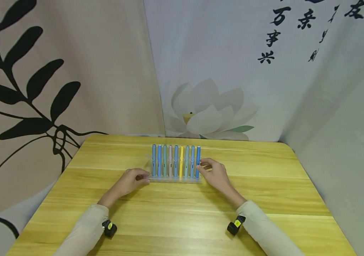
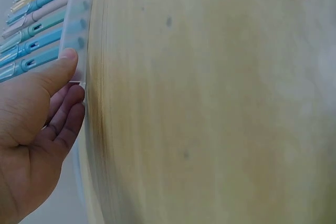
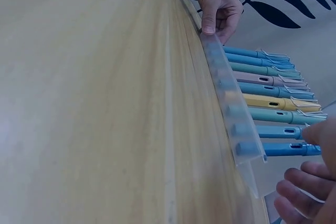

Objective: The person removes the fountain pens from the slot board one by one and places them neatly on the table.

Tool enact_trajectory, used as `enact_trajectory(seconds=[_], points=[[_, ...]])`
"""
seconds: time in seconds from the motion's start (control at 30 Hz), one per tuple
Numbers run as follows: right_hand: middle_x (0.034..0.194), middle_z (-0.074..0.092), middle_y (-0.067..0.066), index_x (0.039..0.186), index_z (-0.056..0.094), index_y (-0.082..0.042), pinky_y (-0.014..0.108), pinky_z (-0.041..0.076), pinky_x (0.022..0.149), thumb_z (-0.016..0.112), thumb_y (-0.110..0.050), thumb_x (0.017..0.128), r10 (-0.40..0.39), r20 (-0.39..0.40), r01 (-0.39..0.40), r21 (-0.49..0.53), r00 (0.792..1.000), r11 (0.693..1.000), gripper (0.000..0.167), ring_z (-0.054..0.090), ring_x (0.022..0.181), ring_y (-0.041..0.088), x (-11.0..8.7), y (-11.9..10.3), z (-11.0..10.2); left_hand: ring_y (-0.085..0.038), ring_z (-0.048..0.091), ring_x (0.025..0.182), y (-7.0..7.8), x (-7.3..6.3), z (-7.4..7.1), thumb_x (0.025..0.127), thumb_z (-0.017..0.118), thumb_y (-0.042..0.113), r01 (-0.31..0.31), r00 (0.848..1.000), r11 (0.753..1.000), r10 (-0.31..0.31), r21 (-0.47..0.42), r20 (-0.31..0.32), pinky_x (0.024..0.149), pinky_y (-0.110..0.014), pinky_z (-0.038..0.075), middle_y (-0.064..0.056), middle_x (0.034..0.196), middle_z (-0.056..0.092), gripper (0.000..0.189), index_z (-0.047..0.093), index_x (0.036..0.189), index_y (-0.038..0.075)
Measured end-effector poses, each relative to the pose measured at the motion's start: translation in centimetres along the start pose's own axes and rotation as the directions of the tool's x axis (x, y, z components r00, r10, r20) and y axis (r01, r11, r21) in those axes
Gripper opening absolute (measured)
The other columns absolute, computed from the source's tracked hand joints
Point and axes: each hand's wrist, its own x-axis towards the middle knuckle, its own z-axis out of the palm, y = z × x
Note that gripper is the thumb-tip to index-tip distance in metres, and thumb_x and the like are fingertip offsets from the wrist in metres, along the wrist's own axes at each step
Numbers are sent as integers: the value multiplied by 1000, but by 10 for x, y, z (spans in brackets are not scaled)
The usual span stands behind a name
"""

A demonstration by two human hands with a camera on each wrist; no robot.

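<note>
A clear plastic pen stand [image 1: 173, 180] on the table holds a row of several upright capped pens. They are blue, green and greyish pink, with one yellow pen [image 1: 181, 158]. My left hand [image 1: 133, 179] grips the stand's left end, thumb on its front strip and fingers behind. At the other end, my right hand [image 1: 214, 174] is beside the dark blue pen [image 1: 198, 154], thumb close to the caps. In the right wrist view, the right fingers [image 3: 302, 190] are loosely bent and apart from that pen; whether the thumb touches a pen I cannot tell.
The wooden table [image 1: 175, 220] reaches back to a curtain [image 1: 111, 71] printed with leaves, a lotus and writing. A second pale curtain [image 1: 345, 124] hangs along the right side. A small black camera sits on each wrist.
</note>
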Motion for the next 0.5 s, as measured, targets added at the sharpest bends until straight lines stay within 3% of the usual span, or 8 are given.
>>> enact_trajectory(seconds=[0.5], points=[[93, 77, 2, 108, 77, -7, 37, 60, 77, 75, -25, 96, -30, -20, 30, -5, 999, 1000, 21, 71, 83, 17, 7, 2, 6, -11, 67, 92, -3, 0, 1, 97, 73, 21, -2, 1000, 1000, 2, -28, -3, 82, -30, 57, -3, 110, 75, 26, 74, 119, 7]])
